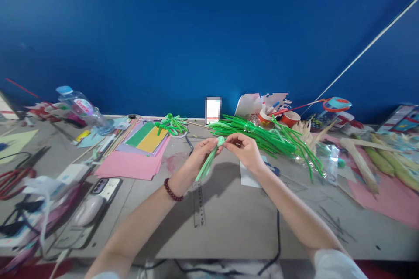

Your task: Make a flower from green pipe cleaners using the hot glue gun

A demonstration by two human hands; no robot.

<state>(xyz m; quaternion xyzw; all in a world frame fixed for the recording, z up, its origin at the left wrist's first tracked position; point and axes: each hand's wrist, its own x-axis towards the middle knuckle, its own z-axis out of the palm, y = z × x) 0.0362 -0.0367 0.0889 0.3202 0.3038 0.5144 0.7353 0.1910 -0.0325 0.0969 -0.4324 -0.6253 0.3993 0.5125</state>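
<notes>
both hands meet above the grey counter [229, 222]: the left hand [199, 157] grips a light green fuzzy pipe-cleaner bundle [209, 161], the right hand [245, 150] pinches its top end. a clear plastic ruler [198, 202] lies below, loose dark green pipe cleaners [271, 139] just behind.

ruler [198, 204] below hands, pipe cleaners [262, 137] behind

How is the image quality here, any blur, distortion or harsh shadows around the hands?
Head view: wide-angle distortion bows the far edge of the grey table. In the same view, the left hand and right hand on the pale green pipe-cleaner bundle are fairly sharp, with soft shadows across the clear plastic ruler. The white computer mouse at the frame's left smears.
</notes>
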